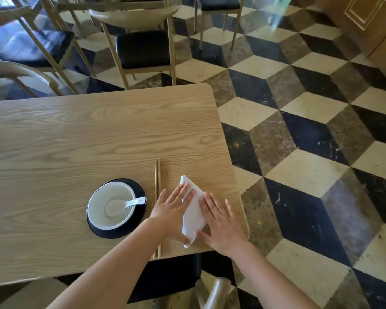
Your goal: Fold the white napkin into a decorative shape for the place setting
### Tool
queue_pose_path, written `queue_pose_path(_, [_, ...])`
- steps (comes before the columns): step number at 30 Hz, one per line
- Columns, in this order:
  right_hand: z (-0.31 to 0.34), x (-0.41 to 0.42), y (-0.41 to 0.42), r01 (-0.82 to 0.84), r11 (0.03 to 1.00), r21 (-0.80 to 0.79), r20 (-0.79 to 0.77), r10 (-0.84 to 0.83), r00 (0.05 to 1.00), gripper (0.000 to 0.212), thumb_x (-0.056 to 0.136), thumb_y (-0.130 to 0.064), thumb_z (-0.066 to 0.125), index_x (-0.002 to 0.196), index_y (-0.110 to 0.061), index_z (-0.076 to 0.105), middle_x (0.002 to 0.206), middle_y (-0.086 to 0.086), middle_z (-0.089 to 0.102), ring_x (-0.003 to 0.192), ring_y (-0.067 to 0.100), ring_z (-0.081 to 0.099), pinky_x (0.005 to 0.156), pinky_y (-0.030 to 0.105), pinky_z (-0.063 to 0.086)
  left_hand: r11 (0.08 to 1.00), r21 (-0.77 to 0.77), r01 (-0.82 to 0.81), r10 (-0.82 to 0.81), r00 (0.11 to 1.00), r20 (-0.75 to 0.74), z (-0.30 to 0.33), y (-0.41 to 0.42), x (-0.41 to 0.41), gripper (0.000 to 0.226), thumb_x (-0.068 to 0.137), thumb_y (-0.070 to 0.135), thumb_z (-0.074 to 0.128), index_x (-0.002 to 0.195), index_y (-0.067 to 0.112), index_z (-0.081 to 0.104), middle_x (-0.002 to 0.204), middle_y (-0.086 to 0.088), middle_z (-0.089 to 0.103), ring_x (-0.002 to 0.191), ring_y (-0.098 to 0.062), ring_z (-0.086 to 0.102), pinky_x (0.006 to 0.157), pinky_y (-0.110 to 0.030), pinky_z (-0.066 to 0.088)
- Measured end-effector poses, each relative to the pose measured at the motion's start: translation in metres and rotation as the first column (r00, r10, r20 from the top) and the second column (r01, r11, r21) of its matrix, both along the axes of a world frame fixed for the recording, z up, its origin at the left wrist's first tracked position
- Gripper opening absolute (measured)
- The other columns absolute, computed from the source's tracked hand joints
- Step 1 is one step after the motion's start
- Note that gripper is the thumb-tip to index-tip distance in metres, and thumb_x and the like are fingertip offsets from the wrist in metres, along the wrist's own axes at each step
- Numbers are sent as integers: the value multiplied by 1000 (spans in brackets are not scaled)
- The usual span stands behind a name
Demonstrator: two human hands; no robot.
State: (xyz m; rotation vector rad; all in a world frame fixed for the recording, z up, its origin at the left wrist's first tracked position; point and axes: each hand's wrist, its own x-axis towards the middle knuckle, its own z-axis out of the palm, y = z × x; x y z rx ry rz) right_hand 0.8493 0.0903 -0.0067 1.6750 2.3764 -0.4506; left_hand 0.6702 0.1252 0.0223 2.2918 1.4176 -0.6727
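Note:
The white napkin point(193, 214) lies folded into a long narrow shape near the right front corner of the wooden table point(98, 134). It points away from me, with a pointed tip at its far end. My left hand point(173, 211) presses flat on its left side, fingers spread. On the napkin's right side my right hand point(218, 221) also lies flat, fingers apart. Neither hand grips the cloth. Both palms cover parts of the napkin's edges.
A pair of chopsticks point(157, 192) lies just left of my left hand. Further left, a white bowl point(110, 205) with a spoon point(134, 202) sits on a black plate point(138, 190). The table's right edge is close to my right hand. Chairs point(143, 47) stand beyond the table.

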Motion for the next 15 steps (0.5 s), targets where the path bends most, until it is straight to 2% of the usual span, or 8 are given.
queue_pose_path(3, [-3,-6,-2,40,999,-26,2,-40,999,95,82,-77,11,145,-6,23,153,10,25,141,20,11,109,45,6,1000,-17,15,-15,1000,-15,-1,2,2,132,60,74,59,142,19,-29,137,1,-46,132,-15,-38,114,-51,-11])
queue_pose_path(5, [-4,-10,-4,51,999,15,-2,-51,999,98,80,-79,14,146,-7,18,155,10,17,142,20,6,110,45,4,999,-30,15,-16,999,-28,-7,3,1,134,59,74,61,140,20,-31,137,1,-47,132,-16,-38,114,-50,-11])
queue_pose_path(6, [-4,-11,-4,45,999,18,7,-46,999,99,79,-80,14,147,-8,9,157,10,7,143,19,-2,111,46,-2,999,-33,16,-17,999,-27,-8,4,0,134,58,75,61,139,21,-32,137,2,-47,132,-16,-39,114,-50,-12])
queue_pose_path(8, [0,-11,-2,-16,1000,0,45,16,999,99,76,-81,8,142,-13,-24,152,7,-29,136,14,-31,107,44,-23,999,-37,17,-18,1000,-24,-7,5,0,134,58,76,60,138,22,-33,137,2,-48,131,-15,-40,114,-51,-12])
queue_pose_path(9, [2,-10,-2,-31,999,-37,67,33,997,99,73,-82,2,135,-16,-36,144,4,-42,130,13,-42,103,43,-30,999,-39,21,-22,999,-24,-6,4,0,135,58,76,60,139,22,-33,136,2,-47,131,-15,-40,114,-51,-12])
queue_pose_path(10, [5,-10,-2,-29,998,-64,75,34,997,98,70,-81,-1,132,-16,-41,141,2,-46,126,12,-46,101,44,-33,999,-40,21,-22,999,-27,-5,3,0,135,57,76,61,139,22,-32,136,2,-47,131,-15,-39,114,-52,-11])
queue_pose_path(13, [12,-12,0,-12,995,-98,95,21,995,101,69,-83,-1,134,-16,-39,146,2,-39,129,15,-42,107,48,-27,999,-28,15,-16,999,-41,2,2,2,135,58,75,62,141,20,-30,140,1,-45,133,-16,-38,113,-54,-10])
queue_pose_path(15, [25,-13,4,7,990,-142,89,5,996,96,76,-77,10,137,-16,-31,150,1,-32,134,16,-35,109,51,-20,999,-49,-4,1,998,-58,11,3,5,134,60,72,63,142,18,-27,146,-1,-40,134,-16,-36,115,-53,-7])
